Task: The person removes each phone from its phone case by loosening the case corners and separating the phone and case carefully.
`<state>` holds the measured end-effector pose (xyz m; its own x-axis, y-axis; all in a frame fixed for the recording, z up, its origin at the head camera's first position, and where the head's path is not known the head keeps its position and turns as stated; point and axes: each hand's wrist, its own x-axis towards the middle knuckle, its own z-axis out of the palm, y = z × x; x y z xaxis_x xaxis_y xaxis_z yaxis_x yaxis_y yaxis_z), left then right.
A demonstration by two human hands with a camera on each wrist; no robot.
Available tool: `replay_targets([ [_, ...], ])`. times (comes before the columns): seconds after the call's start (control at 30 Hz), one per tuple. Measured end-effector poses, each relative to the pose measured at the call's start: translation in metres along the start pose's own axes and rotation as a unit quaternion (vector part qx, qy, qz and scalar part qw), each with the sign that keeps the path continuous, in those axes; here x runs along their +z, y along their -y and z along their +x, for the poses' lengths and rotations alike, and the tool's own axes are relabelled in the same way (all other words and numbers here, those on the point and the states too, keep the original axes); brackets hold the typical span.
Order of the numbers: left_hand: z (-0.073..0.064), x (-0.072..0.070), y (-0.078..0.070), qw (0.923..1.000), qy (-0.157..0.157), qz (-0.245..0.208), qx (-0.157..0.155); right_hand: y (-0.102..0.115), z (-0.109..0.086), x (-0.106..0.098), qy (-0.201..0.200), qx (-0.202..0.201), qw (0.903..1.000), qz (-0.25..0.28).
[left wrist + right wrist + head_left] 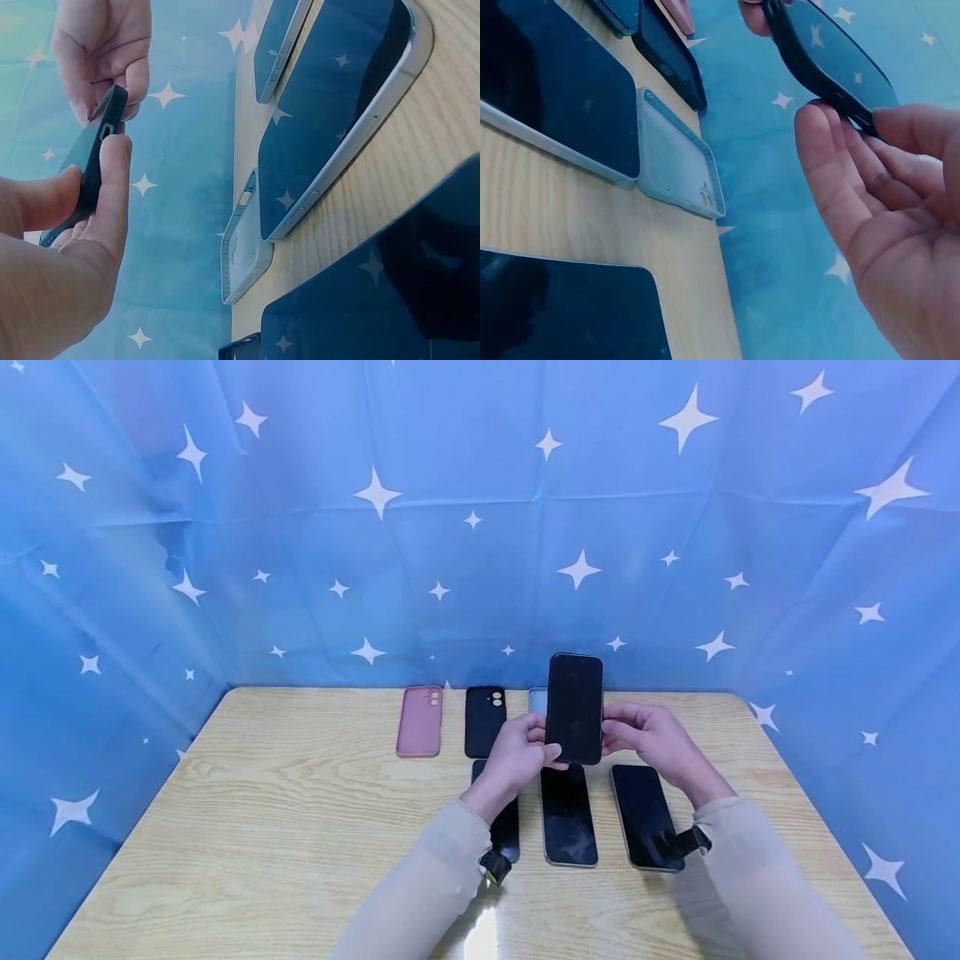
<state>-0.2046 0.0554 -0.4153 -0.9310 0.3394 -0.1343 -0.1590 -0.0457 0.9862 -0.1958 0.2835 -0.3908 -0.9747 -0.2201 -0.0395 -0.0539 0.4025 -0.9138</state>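
Observation:
Both hands hold a phone upright above the back of the table, its dark screen facing the head camera. A black phone case wraps its edge, and a port cutout shows in the left wrist view. My left hand grips the lower left corner, thumb on the screen side and fingers behind. On the opposite edge, my right hand pinches the phone between thumb and fingers, seen close in the right wrist view. A light blue case lies on the table behind the held phone, partly hidden in the head view.
Along the back of the wooden table lie a pink case and a black case. Nearer are three dark-screened phones: one partly under the left arm, a middle one and a right one. A starry blue curtain hangs behind.

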Motion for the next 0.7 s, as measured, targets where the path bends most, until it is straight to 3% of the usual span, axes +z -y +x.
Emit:
replay_targets([
  [0.4, 0.003, 0.001, -0.004, 0.9998, -0.021, -0.005, 0.007, -0.005, -0.007, 0.004, 0.070, 0.005, 0.9971, 0.030],
  [0.7, 0.002, 0.000, -0.004, 0.9996, -0.026, -0.010, 0.007, -0.006, -0.011, 0.010, 0.076, 0.007, 0.9960, 0.048],
])
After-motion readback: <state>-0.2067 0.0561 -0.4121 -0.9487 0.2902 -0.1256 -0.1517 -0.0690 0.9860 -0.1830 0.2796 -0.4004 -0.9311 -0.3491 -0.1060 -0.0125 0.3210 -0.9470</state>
